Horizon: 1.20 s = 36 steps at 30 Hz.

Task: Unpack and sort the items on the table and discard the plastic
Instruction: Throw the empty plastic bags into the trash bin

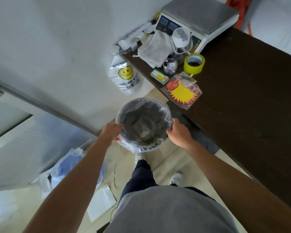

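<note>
A round dark waste bin [144, 121] lined with a clear plastic bag stands on the floor beside the dark table [242, 98]. My left hand [112, 132] grips the liner at the bin's left rim. My right hand [179, 133] grips it at the right rim. Crumpled plastic lies inside the bin. On the table lie a packet of yellow starburst price tags [182, 92], a yellow tape roll [194, 63], a small green and white box [159, 79], a small clear tub [170, 66], a white mesh cloth [155, 49] and a clear jar [181, 41].
A weighing scale [200, 19] sits at the table's far end. A white smiley-face bag [125, 76] hangs off the table edge by the wall. A blue-white plastic bag [64, 172], a white sheet [101, 201] and a cable lie on the floor near my feet.
</note>
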### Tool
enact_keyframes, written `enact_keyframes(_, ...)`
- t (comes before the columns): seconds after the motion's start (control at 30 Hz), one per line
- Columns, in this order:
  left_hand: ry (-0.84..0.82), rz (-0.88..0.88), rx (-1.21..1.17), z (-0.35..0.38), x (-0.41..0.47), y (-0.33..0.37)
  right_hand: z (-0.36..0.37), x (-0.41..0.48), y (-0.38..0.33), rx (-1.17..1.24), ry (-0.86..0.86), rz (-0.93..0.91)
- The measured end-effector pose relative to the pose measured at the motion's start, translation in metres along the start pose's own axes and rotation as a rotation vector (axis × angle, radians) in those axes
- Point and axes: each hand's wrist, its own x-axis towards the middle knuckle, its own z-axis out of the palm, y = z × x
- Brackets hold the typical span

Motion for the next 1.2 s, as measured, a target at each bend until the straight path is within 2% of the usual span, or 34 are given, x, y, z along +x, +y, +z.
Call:
enact_keyframes(0.07, -0.045, -0.021, 0.005, -0.007, 0.001, -0.002, 0.004, 0.006, -0.011, -0.009, -0.002, -0.020)
enact_keyframes(0.43, -0.052, -0.072, -0.059, -0.035, 0.037, -0.040, 0.027, 0.062, -0.069, -0.055, 0.027, -0.067)
enact_keyframes(0.73, -0.119, -0.140, -0.051, -0.048, 0.128, -0.051, 0.061, 0.151, -0.114, -0.134, -0.080, -0.106)
enact_keyframes(0.97, -0.149, -0.113, 0.138, -0.038, 0.227, -0.057, 0.110, 0.245, -0.126, -0.088, -0.135, 0.089)
enact_keyframes(1.2, -0.218, -0.152, 0.218, -0.008, 0.352, -0.086, 0.185, 0.341, -0.096, 0.138, -0.097, 0.376)
